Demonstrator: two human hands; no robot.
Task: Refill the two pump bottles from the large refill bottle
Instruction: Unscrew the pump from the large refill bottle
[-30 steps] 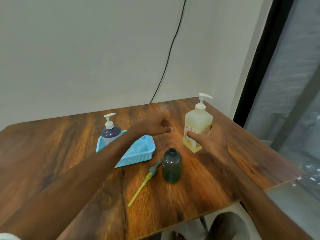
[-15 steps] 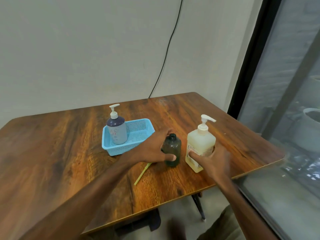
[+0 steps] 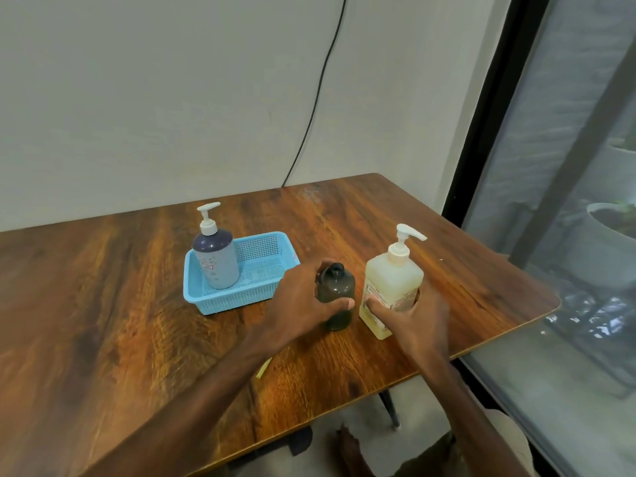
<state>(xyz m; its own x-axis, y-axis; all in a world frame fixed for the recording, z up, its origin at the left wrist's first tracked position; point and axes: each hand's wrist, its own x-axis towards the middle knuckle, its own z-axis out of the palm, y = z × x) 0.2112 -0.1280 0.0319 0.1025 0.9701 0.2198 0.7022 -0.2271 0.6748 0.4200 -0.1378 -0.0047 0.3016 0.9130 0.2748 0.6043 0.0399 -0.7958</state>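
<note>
Wood-grain counter [image 3: 103, 304] against a pale wall, glass pane at its right edge. Landmark: the dark bottle [image 3: 335, 296], upright, cap off, neck open, near the counter's front edge.

Left hand [image 3: 303, 304]: fingers [image 3: 344, 302] wrapped round the dark bottle's body, thumb across the front, the rest behind; clamped on it. Forearm runs back toward the lower left.

Right hand [image 3: 416, 315]: fingers [image 3: 373, 307] closed on the lower body of the large refill bottle [image 3: 392, 287], thumb pressed on its label. That bottle stands upright just right of the dark bottle, apart from it; pale yellow liquid inside, white pump head still on, spout pointing right.

Left of the dark bottle: blue basket [image 3: 241, 301], mesh sides, its near corner close to the left hand's knuckles. Inside the basket, at its left end, a grey pump bottle [image 3: 215, 259] with navy shoulder and white pump, upright.

Below the dark bottle, under the left wrist: tip of a yellow tube [image 3: 263, 368] lying flat on the counter, the rest hidden by the arm.

Black cable [image 3: 320, 91] runs down the wall behind the dark bottle.
</note>
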